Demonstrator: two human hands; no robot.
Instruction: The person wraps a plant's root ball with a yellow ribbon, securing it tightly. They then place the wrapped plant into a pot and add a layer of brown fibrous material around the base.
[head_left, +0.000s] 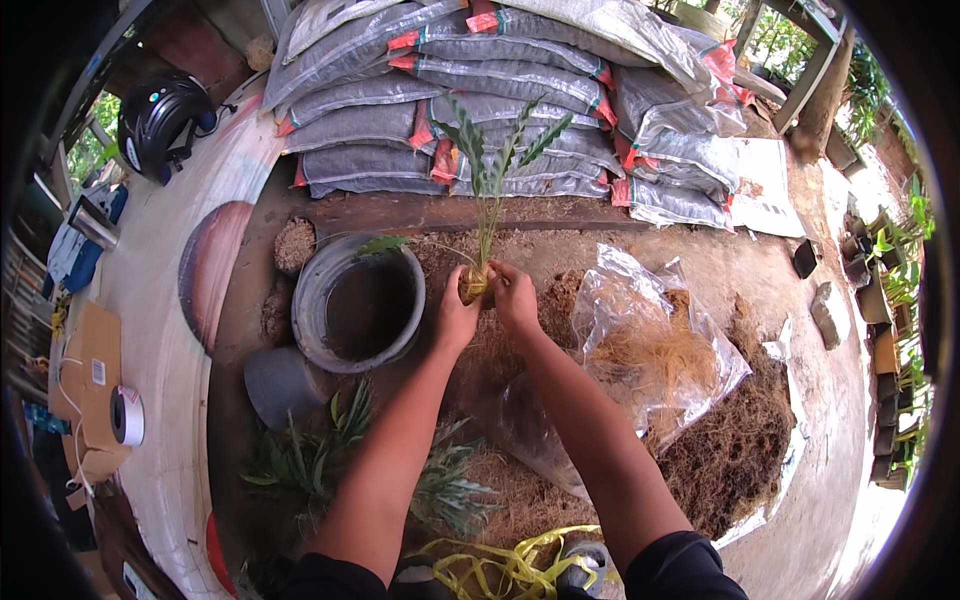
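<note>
A leafy plant (487, 161) with long, wavy-edged green leaves stands upright between my two hands. Its base is a small root ball (472, 283), yellowish, seemingly wrapped in something; the exact material is hard to tell. My left hand (457, 315) grips the ball from the left. From the right, the fingers and thumb of my right hand (514, 296) pinch its upper edge. Just left of my hands is a wide grey plastic tub (304, 311) with dark contents. A clear plastic bag (600, 300) of brown coconut fibre (652, 352) lies to the right.
Stacked filled sacks (517, 79) line the back. More cut or uprooted plants (457, 480) lie below my left arm, by a grey pot (281, 386). Yellow plastic strapping (517, 562) is tangled near me. Dark fibrous material (731, 450) is heaped at right, and a stone (830, 315) lies beyond.
</note>
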